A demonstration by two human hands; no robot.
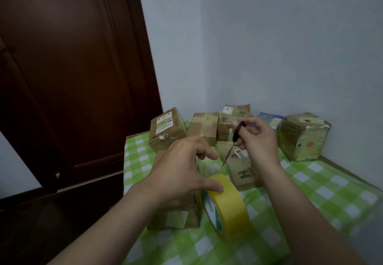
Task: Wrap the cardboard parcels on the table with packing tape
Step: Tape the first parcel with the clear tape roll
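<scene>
— Fingers (251,133) of right hand (260,140): curled round the black handles of scissors (235,138), held up over the parcels.
— Pointing which way?
— Long axis steep: handles up, blades together, tip down and slightly left, in front of the left edge of the H parcel (243,173).
— And left hand (182,169)?
— Spread and relaxed, gripping nothing. Thumb resting on top of the roll (232,208), index stretched out to the right, palm over the near parcel (176,217).
— Roll lying flat?
— No. Standing on its rim on the tabletop (310,192), just beside the near parcel. Green-printed side facing left and toward the camera, hole axis roughly level. Cannot tell whether touching the cardboard.
— More parcels?
— Four at the back by the wall (269,47): labelled box (165,132) at left, two taped ones (204,127) (234,119) in the middle, big taped one (302,136) at right, well apart from the roll.
— Anything else?
— Something blue (269,119) behind the right hand, green checked cloth (136,157) over the tabletop, dark door (72,68) at left.
</scene>
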